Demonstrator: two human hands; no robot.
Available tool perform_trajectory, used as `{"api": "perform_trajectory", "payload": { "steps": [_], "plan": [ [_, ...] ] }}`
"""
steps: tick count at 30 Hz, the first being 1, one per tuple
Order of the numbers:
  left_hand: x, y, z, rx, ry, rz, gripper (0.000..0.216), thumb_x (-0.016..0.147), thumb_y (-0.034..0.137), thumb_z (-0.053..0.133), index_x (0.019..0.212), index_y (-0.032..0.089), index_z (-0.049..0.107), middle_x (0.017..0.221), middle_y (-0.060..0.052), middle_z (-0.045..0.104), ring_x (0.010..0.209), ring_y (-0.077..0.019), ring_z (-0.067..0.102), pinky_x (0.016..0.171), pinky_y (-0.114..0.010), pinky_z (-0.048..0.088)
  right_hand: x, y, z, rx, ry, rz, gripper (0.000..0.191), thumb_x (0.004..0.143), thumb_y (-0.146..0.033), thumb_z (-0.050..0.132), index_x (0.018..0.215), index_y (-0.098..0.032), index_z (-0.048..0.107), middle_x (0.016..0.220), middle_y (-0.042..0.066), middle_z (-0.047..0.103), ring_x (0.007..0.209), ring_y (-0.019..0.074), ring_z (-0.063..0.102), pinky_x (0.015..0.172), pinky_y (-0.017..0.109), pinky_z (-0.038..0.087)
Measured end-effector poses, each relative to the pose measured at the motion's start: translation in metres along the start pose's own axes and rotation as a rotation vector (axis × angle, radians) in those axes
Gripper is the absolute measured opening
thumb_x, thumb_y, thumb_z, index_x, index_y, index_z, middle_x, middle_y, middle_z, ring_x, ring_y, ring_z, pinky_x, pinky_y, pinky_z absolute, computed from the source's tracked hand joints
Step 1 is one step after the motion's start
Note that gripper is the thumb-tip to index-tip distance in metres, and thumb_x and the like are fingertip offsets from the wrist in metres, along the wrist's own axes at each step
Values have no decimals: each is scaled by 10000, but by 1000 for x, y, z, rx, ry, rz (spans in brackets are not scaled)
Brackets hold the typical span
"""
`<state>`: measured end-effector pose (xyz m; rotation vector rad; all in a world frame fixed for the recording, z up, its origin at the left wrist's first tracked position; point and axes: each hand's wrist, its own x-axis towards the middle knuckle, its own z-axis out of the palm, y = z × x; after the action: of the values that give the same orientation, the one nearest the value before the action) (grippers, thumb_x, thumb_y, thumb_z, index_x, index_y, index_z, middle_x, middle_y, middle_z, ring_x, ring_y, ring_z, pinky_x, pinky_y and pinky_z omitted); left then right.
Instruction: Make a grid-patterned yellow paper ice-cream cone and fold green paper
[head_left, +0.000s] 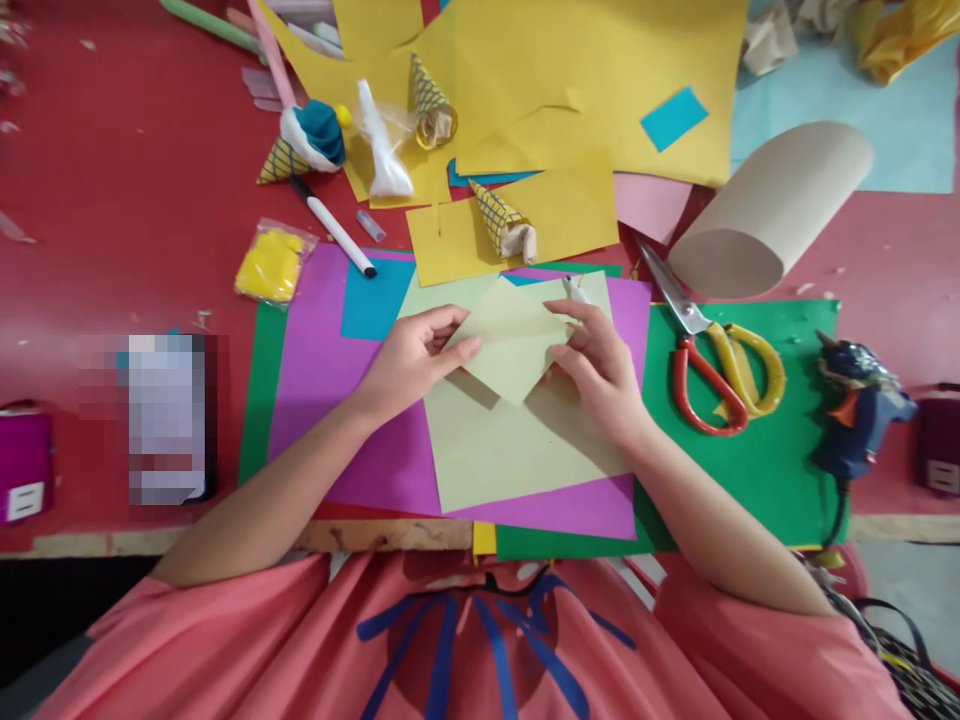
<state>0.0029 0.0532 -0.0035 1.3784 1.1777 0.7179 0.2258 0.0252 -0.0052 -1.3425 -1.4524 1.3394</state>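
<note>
Head view: I find a small pale green paper (510, 345) at the middle of the frame, raised above a larger pale green sheet (525, 460). The left hand (416, 355) has its thumb and curled fingers closed on the paper's left corner. The right hand (600, 365) is half curled, forefinger and thumb parted at the paper's right edge; whether it grips there, I cannot tell.

Beneath the larger sheet lies a purple sheet (352, 440). Right of centre, scissors (701, 322) with one red and one yellow handle rest partly on a green sheet (787, 480), bows slightly parted. A pale cardboard tube (780, 205) lies on its side, upper right. A blue glue gun (862, 410) sits at the right.

Upper centre: two patterned paper cones (495, 215) on yellow paper. Upper left: a white marker (337, 235) and, below it, a bag of yellow material (274, 262).
</note>
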Motion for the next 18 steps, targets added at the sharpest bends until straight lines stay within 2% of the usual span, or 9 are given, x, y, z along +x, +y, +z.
{"api": "perform_trajectory", "payload": {
  "steps": [3, 6, 8, 10, 12, 15, 18],
  "plan": [
    [0, -2, -2, -47, -6, -12, 329, 746, 455, 708, 900, 170, 655, 852, -43, 711, 784, -167, 674, 657, -243, 544, -4, 2, -5, -148, -19, -167, 448, 861, -133, 418, 1262, -317, 496, 1201, 43, 613, 1094, 214, 617, 907, 428, 523],
    [-1, -6, -5, -96, -14, -20, 339, 760, 417, 703, 1000, 189, 634, 907, -47, 715, 826, -173, 687, 695, -248, 553, -3, 5, -8, -119, -78, -330, 525, 818, -91, 450, 1282, -337, 459, 1378, 41, 516, 1295, 227, 494, 936, 420, 517],
    [-2, -8, -6, -114, -17, -17, 379, 771, 394, 691, 1082, 197, 599, 935, -52, 711, 849, -175, 691, 702, -243, 553, 0, 5, -9, -165, -104, -377, 487, 810, -90, 480, 1236, -323, 503, 1359, 46, 533, 1309, 231, 483, 977, 438, 492],
    [-3, -9, -6, -99, -31, -16, 425, 778, 387, 680, 1143, 205, 561, 927, -52, 706, 828, -171, 692, 678, -236, 547, 2, 5, -9, -274, -103, -382, 352, 798, -111, 533, 1095, -287, 602, 1246, 55, 603, 1243, 247, 538, 1011, 465, 458],
    [-4, -10, -5, -63, -54, -13, 484, 792, 395, 666, 1220, 229, 512, 890, -40, 697, 754, -153, 683, 626, -222, 528, 4, 4, -9, -339, -79, -375, 224, 780, -144, 585, 959, -261, 652, 1105, 58, 652, 1140, 255, 597, 984, 471, 466],
    [-6, -11, -4, -30, -69, 34, 560, 822, 452, 627, 1320, 284, 431, 826, -15, 668, 671, -127, 649, 577, -210, 494, 4, 3, -6, -319, -19, -349, 99, 792, -196, 616, 863, -250, 659, 946, 42, 672, 1004, 234, 639, 889, 437, 504],
    [-7, -12, -5, -1, -78, 170, 490, 797, 543, 625, 1197, 274, 543, 903, -36, 652, 787, -149, 643, 676, -244, 510, 4, 3, -4, -246, 48, -290, 24, 819, -236, 627, 797, -236, 638, 845, 29, 662, 885, 196, 642, 808, 383, 514]
  ]
}}
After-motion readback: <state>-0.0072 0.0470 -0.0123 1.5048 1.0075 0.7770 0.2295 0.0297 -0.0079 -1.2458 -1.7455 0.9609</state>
